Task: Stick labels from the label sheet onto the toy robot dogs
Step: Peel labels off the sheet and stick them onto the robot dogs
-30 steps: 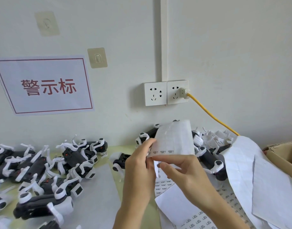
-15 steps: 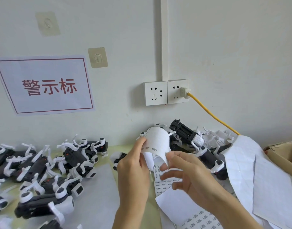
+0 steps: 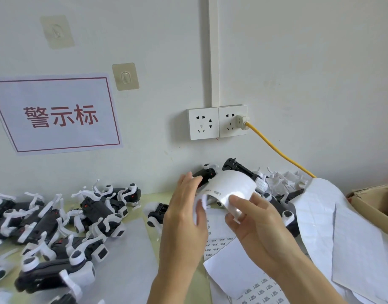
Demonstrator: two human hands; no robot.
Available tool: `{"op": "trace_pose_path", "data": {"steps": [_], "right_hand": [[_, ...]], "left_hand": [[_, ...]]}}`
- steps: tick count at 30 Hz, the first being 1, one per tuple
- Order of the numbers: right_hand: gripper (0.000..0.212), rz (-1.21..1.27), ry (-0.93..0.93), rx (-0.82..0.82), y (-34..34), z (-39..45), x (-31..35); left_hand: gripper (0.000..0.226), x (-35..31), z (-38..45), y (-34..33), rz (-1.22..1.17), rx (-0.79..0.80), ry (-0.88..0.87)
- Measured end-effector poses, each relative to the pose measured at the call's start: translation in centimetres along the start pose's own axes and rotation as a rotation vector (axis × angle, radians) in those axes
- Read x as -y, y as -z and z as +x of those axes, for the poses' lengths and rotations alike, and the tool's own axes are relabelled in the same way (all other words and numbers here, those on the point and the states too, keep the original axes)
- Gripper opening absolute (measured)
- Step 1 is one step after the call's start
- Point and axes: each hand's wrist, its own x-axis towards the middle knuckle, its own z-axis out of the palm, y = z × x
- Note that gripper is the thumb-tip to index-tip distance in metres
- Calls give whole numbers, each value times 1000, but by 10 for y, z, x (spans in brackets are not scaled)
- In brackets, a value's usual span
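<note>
Grip, right hand point(image 3: 254, 224): thumb and fingers pinch the near edge of a curled label sheet point(image 3: 230, 189), which I hold arched in front of me, its printed strip of labels along the left edge.
Grip, left hand point(image 3: 184, 216): fingers spread and loose, holding nothing that I can see; the fingertips sit just beside the sheet's left edge, and I cannot tell whether they touch it.
Near, under my forearms: flat sheets of printed labels point(image 3: 261, 290) lie on the pale green table point(image 3: 182, 288), with a blank white sheet point(image 3: 232, 266) partly over them.
Near left: a pile of black-and-white toy robot dogs point(image 3: 57, 227), legs up and tangled, resting partly on a grey sheet point(image 3: 127, 266).
Right: large white backing sheets point(image 3: 333, 227) draped over more dogs, against a cardboard box point(image 3: 373, 200) at the frame edge.
Middle, behind the curled sheet: a second heap of dogs point(image 3: 239, 170) along the wall, one small dog point(image 3: 158, 212) just left of my left hand.
Far wall: double socket point(image 3: 217, 121) with a plug and yellow cable point(image 3: 276, 148) running down right, a sign with red characters point(image 3: 57, 115), and two adhesive hooks point(image 3: 125, 76).
</note>
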Motion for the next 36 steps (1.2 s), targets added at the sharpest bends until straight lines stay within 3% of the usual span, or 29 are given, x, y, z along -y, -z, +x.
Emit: {"op": "trace_pose_path", "data": {"steps": [5,8,11,14,28,33,36], "right_hand": [[21,-78,78,-94,8,3,4],[8,-126,89,-58,7,2,3],[11,-167,84,16,4,0,3],[7,-342,110,-29,5,1,-1],[16,-722,159,-190,8,6,-12],[37,-847,269,-203,11,7,-20],[37,-932,363,-198,11,6,-22]], "left_hand": [[31,-8,2,-5,-77,48,-88],[24,-7,1,-9,-137,99,-90],[25,-4,0,-12,-140,69,-103],[29,1,-1,-14,-132,56,-108],[8,-2,0,-13,-49,81,20],[10,0,2,-13,3,158,9],[12,1,2,-12,-14,194,35]]}}
